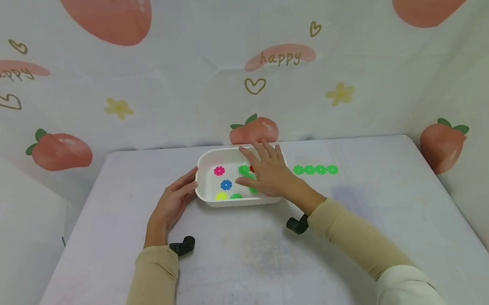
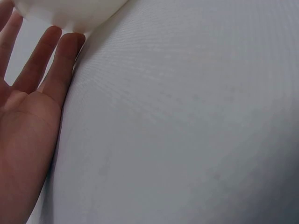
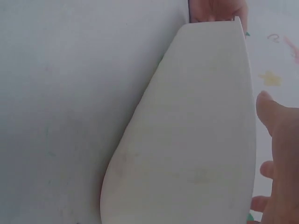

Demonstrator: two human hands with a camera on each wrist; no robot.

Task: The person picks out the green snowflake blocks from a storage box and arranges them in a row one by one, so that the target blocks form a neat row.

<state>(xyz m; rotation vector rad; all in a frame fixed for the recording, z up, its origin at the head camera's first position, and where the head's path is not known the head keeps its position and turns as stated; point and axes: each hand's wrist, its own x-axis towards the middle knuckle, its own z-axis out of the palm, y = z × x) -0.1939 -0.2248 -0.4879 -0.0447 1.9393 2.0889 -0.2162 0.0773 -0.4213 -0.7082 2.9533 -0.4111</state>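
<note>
A white plastic basin stands near the table's back edge. Loose flower-shaped plastic discs lie in it, among them a pink disc, a blue disc, a yellow disc and several green ones. My left hand touches the basin's left end with extended fingertips, as the left wrist view also shows. Over the basin's right half hovers my right hand, fingers spread. It partly hides a red disc and some green discs; no piece shows between its fingers.
Right of the basin, several green discs lie in a row on the table. A patterned cloth backdrop rises behind the table. Both wrists carry a small black device, the left device and the right device.
</note>
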